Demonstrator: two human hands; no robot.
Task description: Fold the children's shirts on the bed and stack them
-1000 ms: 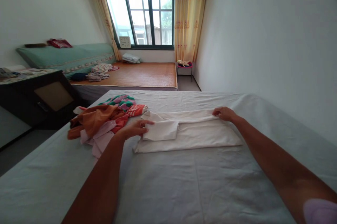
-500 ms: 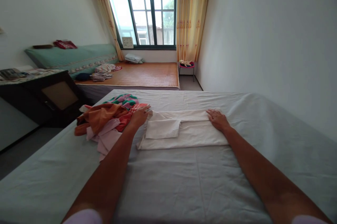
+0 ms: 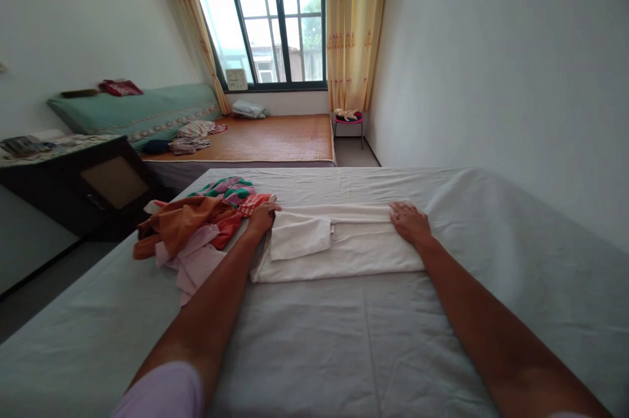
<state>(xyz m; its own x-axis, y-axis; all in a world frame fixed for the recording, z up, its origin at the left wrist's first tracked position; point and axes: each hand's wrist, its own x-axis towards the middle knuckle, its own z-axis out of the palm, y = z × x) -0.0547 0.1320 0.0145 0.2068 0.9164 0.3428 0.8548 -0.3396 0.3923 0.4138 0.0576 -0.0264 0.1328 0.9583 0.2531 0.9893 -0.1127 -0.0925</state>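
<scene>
A white garment [image 3: 344,251] lies partly folded across the pale sheet of the bed [image 3: 344,352], with one sleeve laid back over its left half. My left hand [image 3: 262,216] rests at the garment's far left corner, its fingers curled over the cloth edge. My right hand [image 3: 409,222] lies on the far right corner with fingers stretched flat, pressing the cloth down. Both forearms reach forward over the sheet.
A pile of orange, pink and green clothes [image 3: 196,228] lies just left of my left hand. Beyond stand a dark cabinet [image 3: 88,185], a second bed with a woven mat [image 3: 265,136], a small stool [image 3: 348,120], the window [image 3: 265,31] and the right wall [image 3: 491,77].
My left hand moved from the folded sleeve up to the garment's far left corner. My right hand slid slightly left and flattened on the far right corner.
</scene>
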